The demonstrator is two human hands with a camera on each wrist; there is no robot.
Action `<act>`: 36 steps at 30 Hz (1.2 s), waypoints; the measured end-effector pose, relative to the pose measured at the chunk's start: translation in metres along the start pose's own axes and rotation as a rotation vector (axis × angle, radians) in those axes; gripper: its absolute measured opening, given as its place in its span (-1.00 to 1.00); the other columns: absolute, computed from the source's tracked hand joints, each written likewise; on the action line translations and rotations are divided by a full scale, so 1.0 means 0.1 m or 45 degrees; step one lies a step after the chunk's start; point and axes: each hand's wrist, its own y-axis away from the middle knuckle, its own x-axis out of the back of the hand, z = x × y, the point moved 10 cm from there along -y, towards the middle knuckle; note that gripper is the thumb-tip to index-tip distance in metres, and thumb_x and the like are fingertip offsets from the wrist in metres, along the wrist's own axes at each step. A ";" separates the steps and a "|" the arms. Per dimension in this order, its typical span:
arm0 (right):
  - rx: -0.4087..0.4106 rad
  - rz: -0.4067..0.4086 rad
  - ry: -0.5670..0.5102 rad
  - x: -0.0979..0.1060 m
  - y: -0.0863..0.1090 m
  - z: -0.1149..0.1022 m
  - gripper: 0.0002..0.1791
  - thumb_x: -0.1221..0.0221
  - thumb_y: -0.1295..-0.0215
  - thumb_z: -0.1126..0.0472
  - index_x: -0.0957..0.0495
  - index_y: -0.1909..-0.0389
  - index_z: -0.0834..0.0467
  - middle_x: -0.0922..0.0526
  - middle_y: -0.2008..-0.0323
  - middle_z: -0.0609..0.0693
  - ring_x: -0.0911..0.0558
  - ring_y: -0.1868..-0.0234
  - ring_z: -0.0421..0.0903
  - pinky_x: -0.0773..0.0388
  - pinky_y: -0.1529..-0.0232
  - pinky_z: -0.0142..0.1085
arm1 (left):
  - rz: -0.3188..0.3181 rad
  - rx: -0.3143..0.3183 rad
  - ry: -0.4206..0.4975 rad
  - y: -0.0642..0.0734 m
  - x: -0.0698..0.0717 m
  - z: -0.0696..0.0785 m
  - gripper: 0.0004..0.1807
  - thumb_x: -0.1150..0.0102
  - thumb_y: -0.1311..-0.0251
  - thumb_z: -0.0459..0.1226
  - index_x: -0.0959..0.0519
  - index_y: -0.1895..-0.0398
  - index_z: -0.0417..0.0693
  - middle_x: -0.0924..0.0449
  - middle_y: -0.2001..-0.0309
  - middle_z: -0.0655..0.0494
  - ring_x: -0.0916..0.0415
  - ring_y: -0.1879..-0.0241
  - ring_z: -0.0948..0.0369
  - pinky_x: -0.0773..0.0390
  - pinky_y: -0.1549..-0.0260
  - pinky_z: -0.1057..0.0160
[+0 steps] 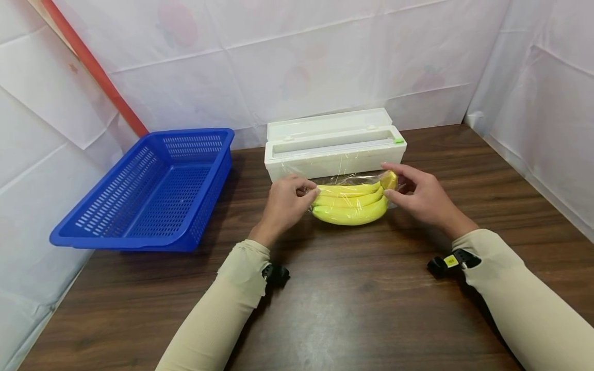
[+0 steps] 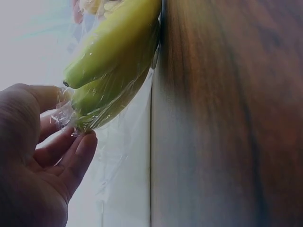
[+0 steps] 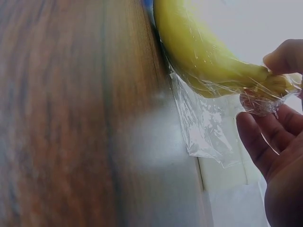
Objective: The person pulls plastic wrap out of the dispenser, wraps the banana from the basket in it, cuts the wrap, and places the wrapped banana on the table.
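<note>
A bunch of yellow bananas point(image 1: 351, 212) sits in front of the white box, covered in clear plastic wrap point(image 3: 201, 125). My left hand point(image 1: 289, 202) is at the tips, its thumb and fingers pinching the gathered film there, as the left wrist view shows. At the stem end, my right hand point(image 1: 419, 196) has its thumb on the stem point(image 3: 277, 85) and its fingers below, with crumpled film between them. A loose flap of film hangs under the bunch in the right wrist view. The greenish banana tips point(image 2: 78, 94) show through the film beside the left fingers.
Behind the bananas stands a long white plastic wrap dispenser point(image 1: 334, 164), lid raised, with a green slider at its right end. A blue perforated basket point(image 1: 185, 226) stands to the left on the dark wooden table point(image 1: 352, 309). White cloth point(image 1: 297, 62) closes off the back and sides.
</note>
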 end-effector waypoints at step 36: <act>-0.234 -0.231 -0.043 -0.24 0.11 0.11 -0.50 -0.24 -0.39 -0.06 -0.51 -0.14 0.22 -0.64 0.07 0.14 -0.62 0.10 0.00 -0.59 0.20 -0.37 | 0.068 0.429 0.487 0.05 -0.07 -0.35 -0.70 -0.14 -0.10 -0.53 -0.61 0.09 -0.19 -0.63 0.31 0.01 -0.54 0.28 0.12 -0.52 0.26 0.27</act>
